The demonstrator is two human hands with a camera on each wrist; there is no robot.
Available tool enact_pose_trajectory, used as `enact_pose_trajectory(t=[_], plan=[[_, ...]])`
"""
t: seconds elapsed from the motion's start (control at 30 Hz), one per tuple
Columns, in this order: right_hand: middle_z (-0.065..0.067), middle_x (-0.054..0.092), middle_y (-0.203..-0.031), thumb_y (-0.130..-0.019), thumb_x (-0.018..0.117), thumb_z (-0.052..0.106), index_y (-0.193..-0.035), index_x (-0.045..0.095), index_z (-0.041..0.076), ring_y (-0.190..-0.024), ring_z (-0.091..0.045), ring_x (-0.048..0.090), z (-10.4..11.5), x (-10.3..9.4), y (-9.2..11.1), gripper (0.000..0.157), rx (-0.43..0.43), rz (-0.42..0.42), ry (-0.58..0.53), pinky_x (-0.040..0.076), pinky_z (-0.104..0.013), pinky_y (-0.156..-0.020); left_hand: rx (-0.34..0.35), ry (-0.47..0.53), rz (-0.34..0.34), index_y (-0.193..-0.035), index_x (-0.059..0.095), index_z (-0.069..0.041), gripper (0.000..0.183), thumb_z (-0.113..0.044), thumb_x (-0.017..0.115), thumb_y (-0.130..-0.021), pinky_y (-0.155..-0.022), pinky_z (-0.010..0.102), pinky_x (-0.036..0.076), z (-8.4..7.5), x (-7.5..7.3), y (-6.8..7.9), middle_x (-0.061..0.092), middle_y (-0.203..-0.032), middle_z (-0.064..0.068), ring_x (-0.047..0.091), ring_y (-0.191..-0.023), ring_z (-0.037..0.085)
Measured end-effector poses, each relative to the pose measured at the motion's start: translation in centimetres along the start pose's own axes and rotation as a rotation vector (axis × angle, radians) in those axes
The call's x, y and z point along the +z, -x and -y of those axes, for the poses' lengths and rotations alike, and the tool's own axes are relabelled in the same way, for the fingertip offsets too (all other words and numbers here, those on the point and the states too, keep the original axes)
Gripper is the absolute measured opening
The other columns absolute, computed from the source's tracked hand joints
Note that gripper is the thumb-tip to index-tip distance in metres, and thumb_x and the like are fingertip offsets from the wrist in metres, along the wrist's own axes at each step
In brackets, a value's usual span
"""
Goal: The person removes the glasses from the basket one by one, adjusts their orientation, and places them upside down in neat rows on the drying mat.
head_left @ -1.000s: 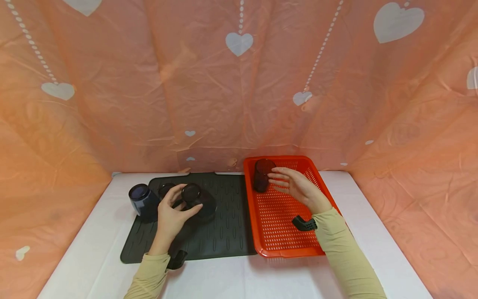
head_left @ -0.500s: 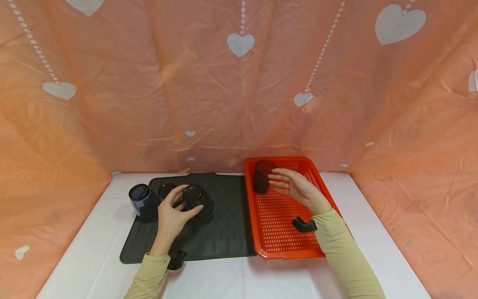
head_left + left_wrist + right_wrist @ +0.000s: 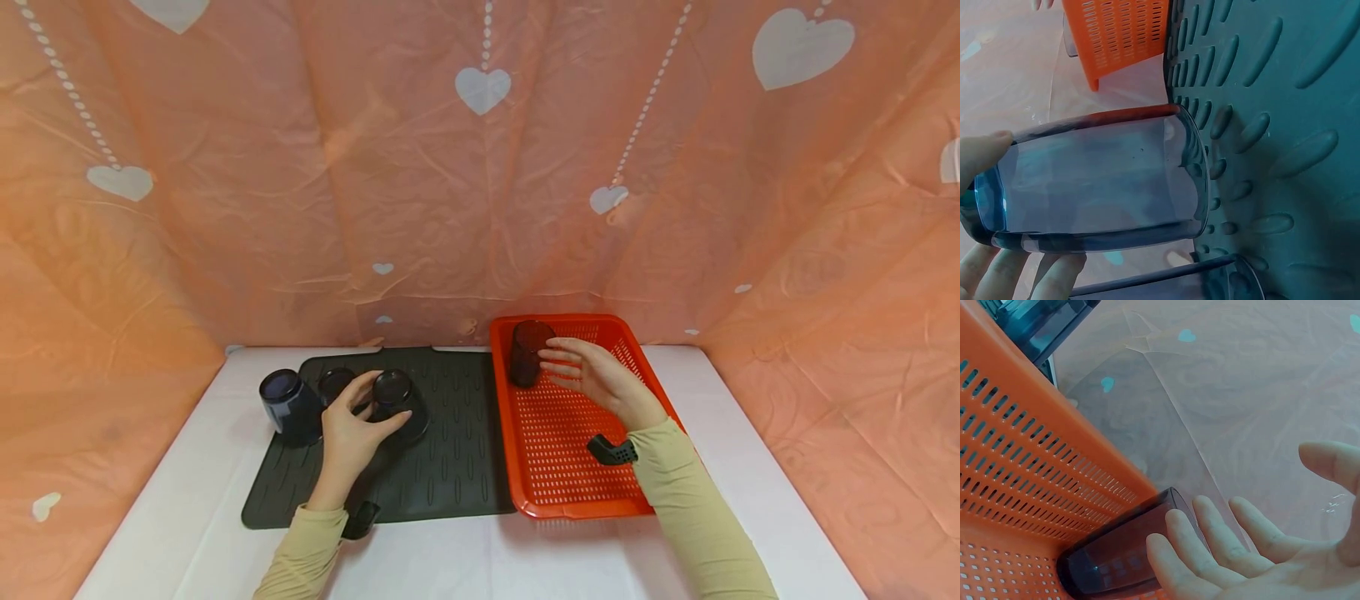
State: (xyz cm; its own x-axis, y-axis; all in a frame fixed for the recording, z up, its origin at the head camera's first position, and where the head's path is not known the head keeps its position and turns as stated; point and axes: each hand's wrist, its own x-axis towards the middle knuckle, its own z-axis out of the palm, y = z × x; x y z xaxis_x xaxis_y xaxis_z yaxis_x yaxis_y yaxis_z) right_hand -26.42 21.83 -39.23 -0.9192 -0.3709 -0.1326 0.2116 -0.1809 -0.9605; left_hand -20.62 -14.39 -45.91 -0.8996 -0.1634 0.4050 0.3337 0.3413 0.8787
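Observation:
With thumb and fingers around it near its base, my left hand [image 3: 347, 437] holds a dark tinted drinking glass [image 3: 392, 388] upside down. Its rim meets the dark ribbed drying mat [image 3: 465, 450], as the left wrist view of this glass [image 3: 1097, 181] shows. Two more glasses stand on the mat to the left: an outer one [image 3: 291, 412] and one partly hidden behind my fingers [image 3: 336, 382]. My right hand [image 3: 600, 379] hovers over the red basket [image 3: 551, 507], fingers extended beside another dark glass [image 3: 525, 367] at its back left corner. Nothing is in that hand's grasp.
The basket stands right of the mat, its left wall along the mat's edge. A white cloth [image 3: 450, 558] covers the table. Pink curtain [image 3: 420, 208] with white hearts closes off the back and sides.
The left hand has shifted slightly right, and the glass in it has come more upright with its rim on the mat. My right hand stays in place over the basket.

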Motion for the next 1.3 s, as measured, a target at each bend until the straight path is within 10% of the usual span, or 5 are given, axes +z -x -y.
enact_pose_trajectory(t=[1.3], plan=[[-0.027,0.034,-0.145,-0.105,0.038,0.024,-0.145,0.026,-0.008,-0.133,-0.043,0.033,0.12,-0.53,-0.32,0.052,0.0,-0.028,-0.037,0.028,-0.051,-0.109,-0.101,-0.032,-0.103,-0.124,0.064,-0.008,0.07,-0.008,0.091,-0.06,-0.088,0.046,0.051,0.24,0.69,-0.54,0.063,-0.12,0.018,0.062,-0.107,0.034]])
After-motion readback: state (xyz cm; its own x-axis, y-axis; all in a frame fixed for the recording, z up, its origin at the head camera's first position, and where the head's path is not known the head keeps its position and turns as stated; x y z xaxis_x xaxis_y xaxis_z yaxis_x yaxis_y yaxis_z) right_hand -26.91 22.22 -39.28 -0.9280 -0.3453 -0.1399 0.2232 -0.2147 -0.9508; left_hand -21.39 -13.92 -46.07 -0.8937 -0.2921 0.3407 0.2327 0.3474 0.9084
